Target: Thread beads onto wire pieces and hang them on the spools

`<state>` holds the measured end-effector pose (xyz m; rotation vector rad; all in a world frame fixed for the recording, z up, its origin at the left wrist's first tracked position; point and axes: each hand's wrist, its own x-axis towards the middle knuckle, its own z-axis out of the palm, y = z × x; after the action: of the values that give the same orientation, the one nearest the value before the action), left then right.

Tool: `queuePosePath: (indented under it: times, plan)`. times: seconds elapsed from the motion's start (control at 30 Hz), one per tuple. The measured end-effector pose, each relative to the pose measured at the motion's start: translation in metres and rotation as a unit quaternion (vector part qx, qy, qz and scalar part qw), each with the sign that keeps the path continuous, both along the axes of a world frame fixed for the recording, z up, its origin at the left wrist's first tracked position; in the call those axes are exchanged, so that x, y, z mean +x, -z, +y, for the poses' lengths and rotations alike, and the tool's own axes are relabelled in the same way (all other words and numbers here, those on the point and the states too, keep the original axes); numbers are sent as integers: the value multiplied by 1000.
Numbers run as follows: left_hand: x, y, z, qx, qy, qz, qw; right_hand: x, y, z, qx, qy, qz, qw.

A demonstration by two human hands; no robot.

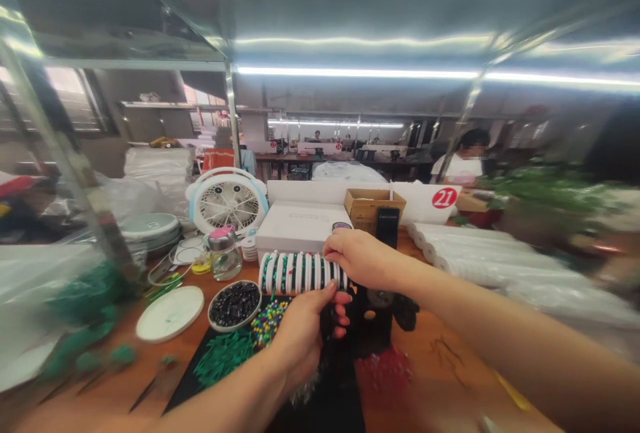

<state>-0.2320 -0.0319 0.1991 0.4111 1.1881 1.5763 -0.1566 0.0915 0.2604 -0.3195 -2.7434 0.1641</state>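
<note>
A row of white spools, with green and dark beaded strands between their rims, lies across the table in front of me. My right hand is at the row's right end, its fingers pinched against the last white rims; what they hold is hidden. Just below it, my left hand has its thumb up by the spools and its fingers curled in, their contents too small to make out. Left of my left hand are mixed coloured beads, green pieces and a dish of black beads.
Behind the spools stand a white box, a cardboard box and a black phone-like slab. A fan, a glass jar and a white lid are leftward. Wrapped rolls lie right. A person sits beyond.
</note>
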Motion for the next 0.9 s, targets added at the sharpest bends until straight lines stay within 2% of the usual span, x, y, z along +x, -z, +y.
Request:
queuePosePath:
  times: [0.13,0.33,0.53,0.67,0.77,0.9]
  plan:
    - [-1,2,0,9,7,2,1000,-3,3,-2,35,4,-5,999]
    - [-2,6,0,13,11,1,1000,-4,-12,-3,-27,49,46,997]
    - [-1,5,3,11,8,-1,1000,-17,-32,-3,25,55,-100,993]
    - [-2,5,2,13,7,3,1000,-26,-39,-2,-2,27,-142,990]
    - [-2,5,1,12,7,-1,1000,-27,-36,-1,1,11,-156,988]
    - [-1,2,2,11,5,0,1000,-27,-23,-2,38,5,-135,990]
